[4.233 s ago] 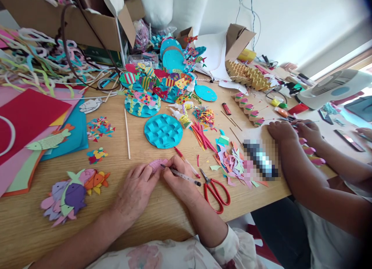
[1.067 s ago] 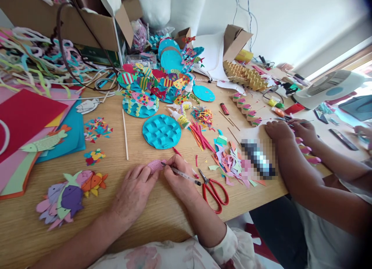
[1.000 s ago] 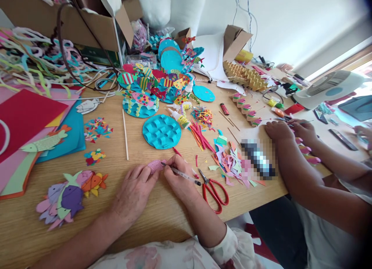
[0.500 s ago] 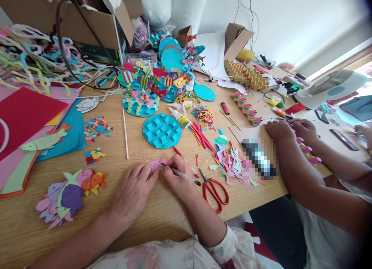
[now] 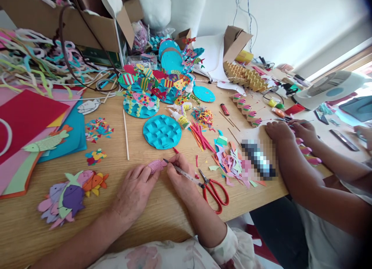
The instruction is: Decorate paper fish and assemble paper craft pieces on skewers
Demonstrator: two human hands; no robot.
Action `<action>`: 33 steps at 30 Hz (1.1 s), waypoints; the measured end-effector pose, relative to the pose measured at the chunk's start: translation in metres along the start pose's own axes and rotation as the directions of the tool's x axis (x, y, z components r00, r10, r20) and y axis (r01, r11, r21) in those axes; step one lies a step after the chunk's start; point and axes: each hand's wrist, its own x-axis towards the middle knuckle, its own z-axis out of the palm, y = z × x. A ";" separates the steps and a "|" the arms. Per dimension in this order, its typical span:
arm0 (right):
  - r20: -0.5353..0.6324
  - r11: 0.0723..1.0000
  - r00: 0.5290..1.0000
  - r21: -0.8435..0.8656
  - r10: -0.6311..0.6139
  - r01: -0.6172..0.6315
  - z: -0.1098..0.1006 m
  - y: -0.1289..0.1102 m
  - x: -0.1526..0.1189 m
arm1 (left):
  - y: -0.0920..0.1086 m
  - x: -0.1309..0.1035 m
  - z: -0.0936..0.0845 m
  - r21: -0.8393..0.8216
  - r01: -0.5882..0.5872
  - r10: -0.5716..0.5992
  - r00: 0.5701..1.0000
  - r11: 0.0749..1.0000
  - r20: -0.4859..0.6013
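Observation:
My left hand (image 5: 136,189) presses a small pink paper fish (image 5: 156,166) against the table, its fingers bent over the near end. Dark pen marks pattern the fish's body. In my right hand (image 5: 182,180) is a slim clear pen (image 5: 188,176), pinched with its tip at the fish's right end. Red-handled scissors (image 5: 215,193) lie just right of that hand. A red pen (image 5: 176,150) lies partly hidden behind it. Beyond both hands rests a turquoise oval of paper waves (image 5: 162,131). A pile of cut paper fish (image 5: 68,197) sits to the left.
Paper scraps (image 5: 229,160), a pixelated object (image 5: 258,158) and glue bottles (image 5: 180,118) lie to the right and beyond. At right, a person's hands (image 5: 280,133) work over pink-tipped pieces. Coloured sheets (image 5: 31,118) and a wooden stick (image 5: 126,135) are at left.
My right hand has shifted slightly, and the pen tip has moved a little right and up at the fish's end. My left hand keeps its hold on the fish.

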 end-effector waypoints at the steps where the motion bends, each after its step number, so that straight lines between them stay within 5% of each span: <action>1: -0.003 1.000 1.000 0.027 0.002 -0.002 0.001 0.000 0.000 | 0.000 0.000 0.001 -0.013 0.002 -0.002 1.000 1.000 -0.003; 6: -0.044 0.993 0.998 0.100 -0.052 0.056 0.002 0.005 0.003 | -0.002 -0.002 0.004 -0.106 0.016 -0.021 0.999 0.994 -0.050; 12: -0.001 0.976 0.980 -0.086 -0.200 0.200 -0.004 0.009 0.009 | -0.019 0.003 -0.009 -0.287 0.057 -0.120 0.971 0.956 -0.207; 19: 0.107 0.899 0.946 -0.294 -0.306 0.324 -0.004 0.013 0.011 | -0.042 0.001 -0.010 -0.347 0.173 -0.207 0.976 0.922 -0.065; 33: 0.201 0.850 0.919 -0.353 -0.339 0.390 -0.003 0.015 0.007 | -0.024 0.028 -0.029 -0.204 0.200 -0.151 0.961 0.958 0.232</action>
